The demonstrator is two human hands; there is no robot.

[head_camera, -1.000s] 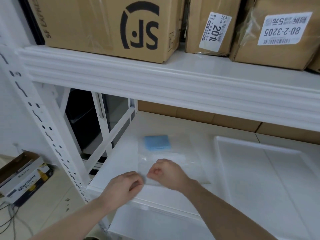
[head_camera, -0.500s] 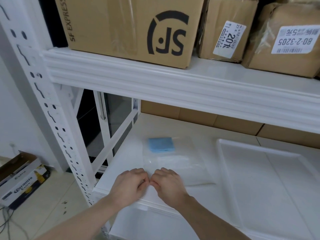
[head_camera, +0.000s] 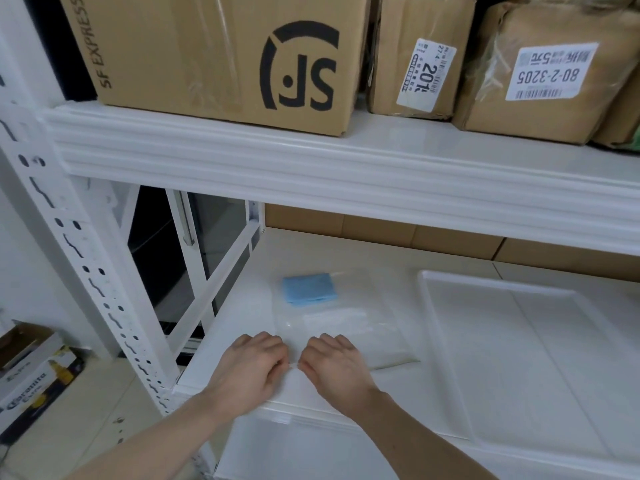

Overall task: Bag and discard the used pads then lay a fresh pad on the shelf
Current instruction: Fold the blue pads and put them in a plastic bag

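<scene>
A clear plastic bag (head_camera: 349, 317) lies flat on the white lower shelf (head_camera: 311, 251). Inside it, at the far left corner, sits a folded blue pad (head_camera: 309, 289), with a whitish pad (head_camera: 360, 337) nearer me. My left hand (head_camera: 254, 367) and my right hand (head_camera: 330, 367) rest side by side at the bag's near edge, fingers curled and pinching that edge between them. The fingertips are almost touching each other.
A white tray (head_camera: 519, 348) lies on the shelf to the right of the bag. Cardboard boxes (head_camera: 221, 53) fill the upper shelf. The perforated white upright (head_camera: 86, 271) stands at the left, and a beer carton (head_camera: 31, 379) sits on the floor beyond it.
My two hands have come together at the bag's near edge and stayed there; the left hand moved right to meet the right. The view shifted slightly.
</scene>
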